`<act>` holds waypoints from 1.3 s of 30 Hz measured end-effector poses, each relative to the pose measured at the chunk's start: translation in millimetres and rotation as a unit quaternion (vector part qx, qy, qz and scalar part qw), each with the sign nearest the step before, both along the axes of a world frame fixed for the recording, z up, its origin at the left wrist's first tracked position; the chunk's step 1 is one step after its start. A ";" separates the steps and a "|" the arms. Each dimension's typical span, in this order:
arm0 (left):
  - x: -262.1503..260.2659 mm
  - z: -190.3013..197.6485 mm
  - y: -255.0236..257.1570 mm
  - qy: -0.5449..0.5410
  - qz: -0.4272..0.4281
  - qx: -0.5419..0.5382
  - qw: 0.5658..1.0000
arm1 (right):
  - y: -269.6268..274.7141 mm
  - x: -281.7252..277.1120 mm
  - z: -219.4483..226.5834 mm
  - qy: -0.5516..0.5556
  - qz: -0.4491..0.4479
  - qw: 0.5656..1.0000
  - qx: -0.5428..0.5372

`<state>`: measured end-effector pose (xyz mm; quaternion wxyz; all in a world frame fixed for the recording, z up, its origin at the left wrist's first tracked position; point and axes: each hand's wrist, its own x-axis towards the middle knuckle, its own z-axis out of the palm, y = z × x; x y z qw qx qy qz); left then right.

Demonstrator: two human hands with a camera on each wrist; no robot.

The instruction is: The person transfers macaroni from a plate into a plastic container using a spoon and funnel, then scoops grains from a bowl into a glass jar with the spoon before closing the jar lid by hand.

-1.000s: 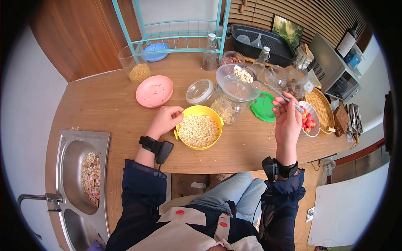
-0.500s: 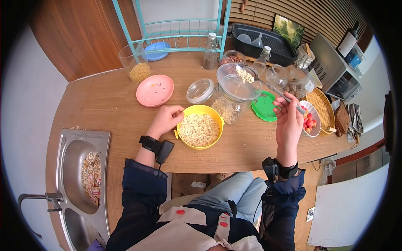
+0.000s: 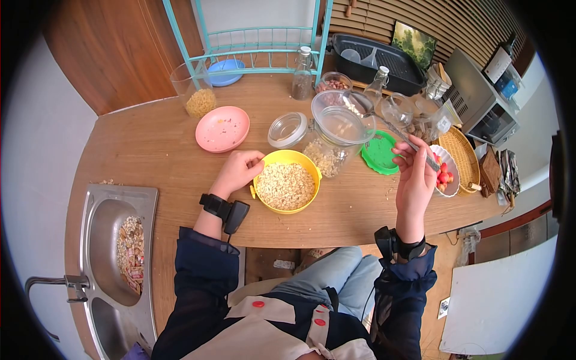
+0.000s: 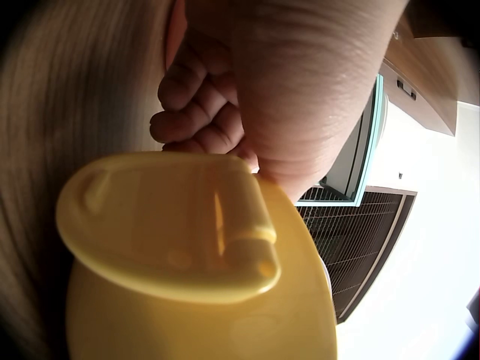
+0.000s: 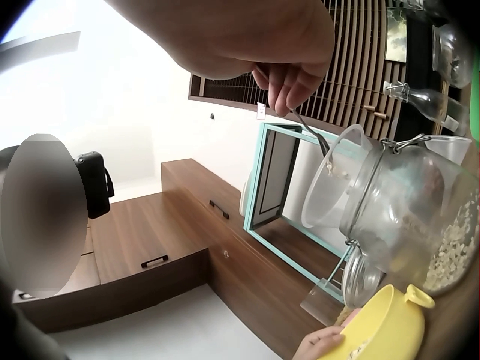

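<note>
My left hand [image 3: 241, 169] holds the left rim of a yellow bowl [image 4: 202, 330] on the table, its fingers curled outside the wall. Oat flakes [image 3: 285, 186] fill much of the bowl. Between thumb and fingers, my right hand [image 3: 415, 171] holds a long-handled metal spoon [image 3: 393, 127] by the end of its handle. The spoon's head is tilted over a wide clear plastic funnel [image 5: 319, 191], with a few flakes on it. That funnel sits in the mouth of a glass clip-top jar [image 5: 405, 202], which has oat flakes at the bottom and its lid [image 3: 287, 130] swung open.
A pink plate [image 3: 222, 129] with crumbs lies left of the jar, a green lid [image 3: 379, 153] to its right. Red fruits [image 3: 444, 177] and a wicker tray [image 3: 459, 157] are farther right. Bottles and a teal rack [image 3: 258, 62] stand behind; a steel sink [image 3: 93, 240] is at left.
The spoon has tipped over the funnel, and most of the oat flakes heaped on it have dropped off. My left hand and the bowl have stayed in place.
</note>
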<state>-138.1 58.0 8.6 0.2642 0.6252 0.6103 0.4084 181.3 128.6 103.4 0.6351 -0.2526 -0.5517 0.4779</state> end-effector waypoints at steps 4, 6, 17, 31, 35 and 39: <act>0.5 -1.4 0.3 -0.012 0.011 0.002 1.000 | -2.9 -0.7 1.3 -0.024 -0.012 0.999 0.031; -0.1 -0.6 0.1 -0.004 0.006 0.003 1.000 | -5.8 -1.8 1.4 -0.036 -0.018 0.998 0.043; 1.9 2.8 -1.2 0.001 0.004 0.003 1.000 | -62.0 -16.9 -35.5 -0.293 -0.006 0.896 0.335; 12.5 13.1 -9.3 -0.087 0.119 0.194 0.970 | -55.7 -35.5 -86.2 -0.113 0.179 0.959 -0.187; 43.8 78.7 -19.7 0.119 0.032 0.240 0.963 | -62.8 -23.4 -97.1 -0.130 0.167 0.957 -0.199; 70.2 120.1 -2.1 0.171 -0.027 0.248 0.953 | -74.2 -15.2 -103.7 -0.322 0.025 0.943 -0.079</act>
